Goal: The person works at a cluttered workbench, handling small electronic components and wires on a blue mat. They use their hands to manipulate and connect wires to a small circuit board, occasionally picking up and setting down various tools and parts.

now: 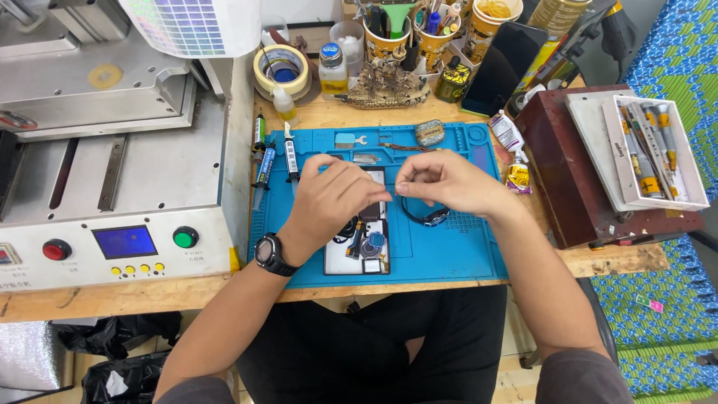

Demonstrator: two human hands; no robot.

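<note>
Meeting fingertip to fingertip above the blue silicone work mat (441, 254), the left hand (333, 196) and right hand (447, 182) seem pinched on something unseen, steadied over the opened white-framed phone (359, 243) at 6 o'clock.

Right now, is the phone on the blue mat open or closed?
Open: the opened phone lies flat on the blue silicone mat, with its inner parts exposed.

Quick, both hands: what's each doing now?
Left hand: fingers pinched over the opened phone; anything held cannot be told.
Right hand: pinched too, contents unclear.
</note>
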